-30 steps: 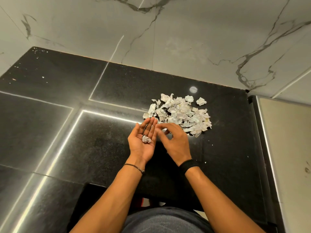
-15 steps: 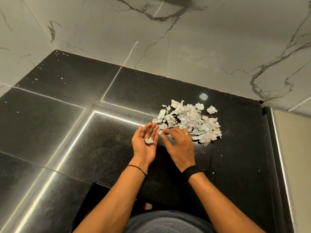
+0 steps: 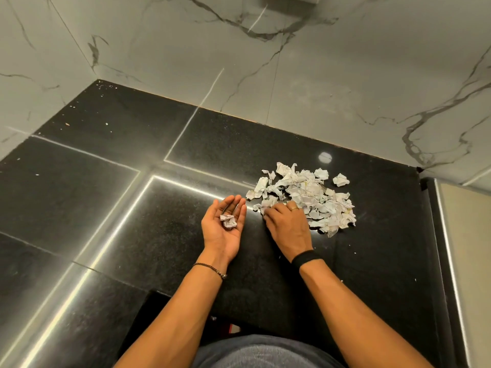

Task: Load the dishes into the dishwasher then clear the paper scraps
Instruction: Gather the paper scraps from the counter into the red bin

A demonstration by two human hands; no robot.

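Your left hand (image 3: pixel 224 229) is palm up over the black table (image 3: pixel 159 221), grip open and relaxed, with one crumpled scrap (image 3: pixel 229 221) resting in the palm. Your right hand (image 3: pixel 288 227) is palm down, fingers curled into the near edge of the pile of paper scraps (image 3: pixel 305 192). I cannot tell whether its grip holds a piece.

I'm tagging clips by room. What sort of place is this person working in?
Probably a kitchen counter, though no appliance shows. A polished black stone countertop meets marble-look wall tiles that rise like a backsplash in a corner, and paper scraps lie piled on the stone.
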